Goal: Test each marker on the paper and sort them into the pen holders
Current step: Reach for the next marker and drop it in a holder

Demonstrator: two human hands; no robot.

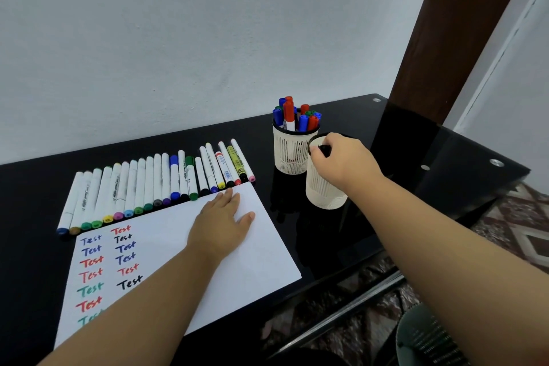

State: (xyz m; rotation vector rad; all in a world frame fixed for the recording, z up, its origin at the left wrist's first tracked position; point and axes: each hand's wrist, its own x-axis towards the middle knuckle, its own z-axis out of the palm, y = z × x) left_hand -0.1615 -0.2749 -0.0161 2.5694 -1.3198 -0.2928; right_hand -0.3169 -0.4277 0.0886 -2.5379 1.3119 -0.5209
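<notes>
A white sheet of paper lies on the black table, with "Test" written in several colours down its left side. My left hand rests flat on the paper. A row of several markers lies along the paper's far edge. Two white mesh pen holders stand to the right: the far holder is full of red, blue and green markers. My right hand pinches a black marker at the mouth of the near holder.
The glossy black table ends close to the right of the holders, with a dark wooden post behind. A chair and patterned floor lie below at the lower right. A white wall backs the table.
</notes>
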